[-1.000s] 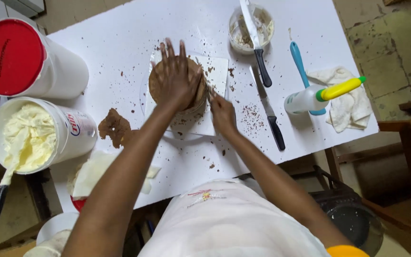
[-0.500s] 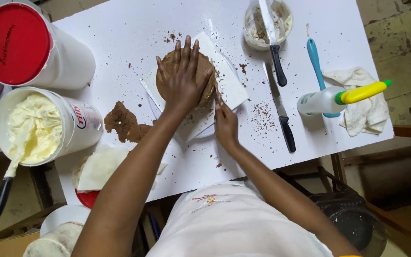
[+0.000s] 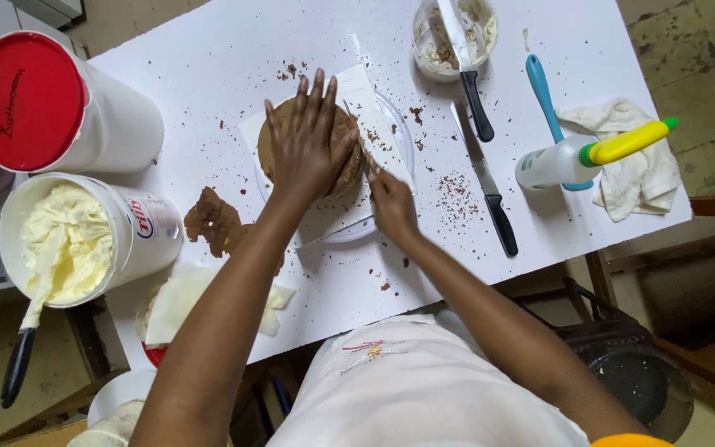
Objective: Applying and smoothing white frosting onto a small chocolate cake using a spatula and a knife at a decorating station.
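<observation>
The left hand [image 3: 306,147] lay flat, fingers spread wide, on the round brown cake [image 3: 337,157], while the right hand [image 3: 391,203], fingers curled, touched its right edge.

We see an open cream tub [image 3: 68,240] beside a red-lidded tub [image 3: 51,108], two black-handled knives [image 3: 486,178], a blue spatula [image 3: 544,95] and a crumpled cloth [image 3: 635,178] on our white bench [image 3: 200,66].

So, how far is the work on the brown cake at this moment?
Done: a trimmed piece and crumbs lie on the white table. In hand: the left hand presses flat on the brown cake, and the right hand touches its side. Left: the cream in the open tub is not yet on the cake.
</observation>
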